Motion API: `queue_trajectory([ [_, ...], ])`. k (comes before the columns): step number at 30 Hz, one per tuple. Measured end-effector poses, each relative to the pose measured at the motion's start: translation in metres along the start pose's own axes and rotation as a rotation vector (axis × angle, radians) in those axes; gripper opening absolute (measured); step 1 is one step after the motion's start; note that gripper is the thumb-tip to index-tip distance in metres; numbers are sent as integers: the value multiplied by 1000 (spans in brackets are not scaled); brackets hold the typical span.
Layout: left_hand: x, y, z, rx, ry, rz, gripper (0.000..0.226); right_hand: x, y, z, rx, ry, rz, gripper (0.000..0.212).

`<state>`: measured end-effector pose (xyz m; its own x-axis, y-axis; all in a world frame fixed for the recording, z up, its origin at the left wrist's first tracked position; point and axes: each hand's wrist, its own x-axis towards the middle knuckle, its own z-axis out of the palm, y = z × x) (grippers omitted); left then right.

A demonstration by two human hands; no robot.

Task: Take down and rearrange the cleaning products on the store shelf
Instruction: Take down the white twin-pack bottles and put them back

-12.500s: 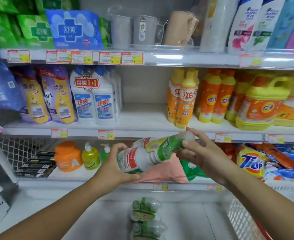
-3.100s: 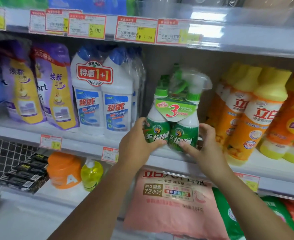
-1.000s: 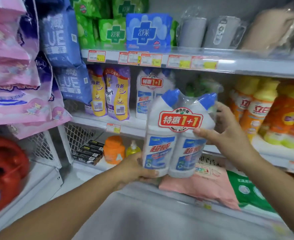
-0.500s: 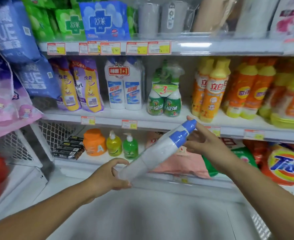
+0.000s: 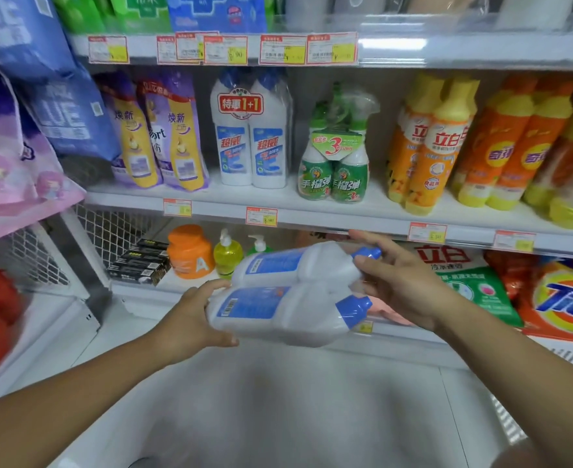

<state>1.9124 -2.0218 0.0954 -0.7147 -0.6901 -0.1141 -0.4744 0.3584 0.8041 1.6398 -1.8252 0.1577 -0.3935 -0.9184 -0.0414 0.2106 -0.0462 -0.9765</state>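
A shrink-wrapped twin pack of white bottles with blue caps [image 5: 288, 298] lies on its side in the air below the middle shelf [image 5: 346, 219], caps to the right. My left hand [image 5: 194, 315] grips its base end. My right hand [image 5: 400, 282] holds the neck end, fingers curled round the caps. On the middle shelf stand another white twin pack marked 1+1 [image 5: 253, 130] and, to its right, a pack of green spray bottles [image 5: 337, 157].
Purple refill pouches [image 5: 157, 130] stand left of the white pack, orange and yellow dish-soap bottles [image 5: 447, 140] to the right. The lower shelf holds an orange tub [image 5: 190, 251], pump bottles [image 5: 227, 255] and detergent bags [image 5: 562, 298]. A white floor shelf [image 5: 278, 400] lies below.
The twin pack has turned from tilted to lying flat on its side and sits lower. My view has moved closer to the shelf.
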Motion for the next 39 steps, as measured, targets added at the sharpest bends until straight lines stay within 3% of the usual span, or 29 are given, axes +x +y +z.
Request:
queue_trajectory([
  [2,0,-2,0,40,-43,25,104,-4,-3,-2,-1,-32,6,61],
  [5,-6,8,5,64,-67,81,85,-11,-5,-8,-3,-75,11,82],
  [9,-9,12,10,98,-34,101,91,-25,-11,-9,-10,-42,-4,54],
  [14,-8,18,14,93,-72,86,90,-36,-15,-12,-47,0,-13,44],
  [17,-9,24,19,18,-91,30,75,-38,-15,-12,-41,73,-26,32],
  [20,-7,25,22,-66,-92,-64,85,-39,-15,-11,-11,144,-26,22],
  [22,-4,25,23,-134,-107,-108,88,-39,-18,-12,30,159,-25,21],
  [24,-4,28,22,-201,-141,-146,87,-38,-20,-15,53,141,-35,35],
  [27,-4,29,19,-356,-210,-203,87,-39,-20,-21,-169,102,-46,46],
  [31,-4,28,14,-439,-289,-233,82,-40,-22,-21,-512,219,-117,36],
  [35,4,44,27,-222,-335,-228,50,-33,-11,-14,-472,274,-59,39],
  [39,22,39,47,-20,-361,-276,49,-21,-9,-8,-561,271,23,38],
])
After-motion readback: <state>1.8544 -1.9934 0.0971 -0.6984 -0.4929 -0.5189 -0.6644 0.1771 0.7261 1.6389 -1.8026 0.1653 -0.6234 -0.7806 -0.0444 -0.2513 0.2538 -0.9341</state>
